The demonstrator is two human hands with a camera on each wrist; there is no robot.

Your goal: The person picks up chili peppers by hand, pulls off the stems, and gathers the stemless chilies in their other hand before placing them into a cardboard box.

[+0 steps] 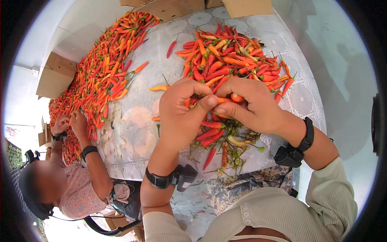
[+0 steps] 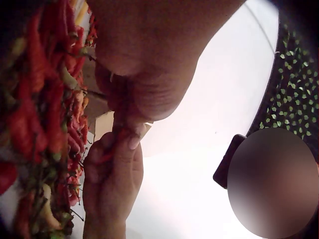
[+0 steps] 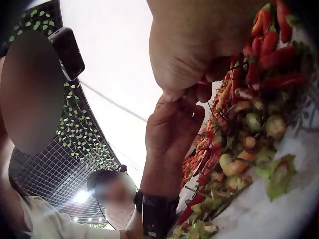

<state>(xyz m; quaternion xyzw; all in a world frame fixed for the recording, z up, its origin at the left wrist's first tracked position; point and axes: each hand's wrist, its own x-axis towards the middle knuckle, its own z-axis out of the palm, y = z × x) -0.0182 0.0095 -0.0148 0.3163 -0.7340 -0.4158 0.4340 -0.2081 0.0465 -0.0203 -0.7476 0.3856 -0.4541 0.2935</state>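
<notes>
In the head view my left hand [image 1: 183,111] and right hand [image 1: 254,105] meet over the near side of a heap of red and orange chillies [image 1: 225,56]. The right hand curls round a few chillies, an orange one [image 1: 237,97] showing between its fingers. The left hand has its thumb and fingers curled round chillies, with stems poking out beside the thumb. Both thumb tips nearly touch. Below the hands lie green stems [image 1: 236,155] and several red chillies [image 1: 209,135]. The left wrist view shows the two hands' fingertips together, a red chilli partly hidden between them.
A much larger chilli heap [image 1: 96,68] covers the table's left side, where another person's hands [image 1: 76,123] work. Cardboard boxes stand at the far edge [image 1: 173,9] and at the left [image 1: 58,74]. A single red chilli [image 1: 171,48] lies between the heaps on the patterned tablecloth [image 1: 137,125].
</notes>
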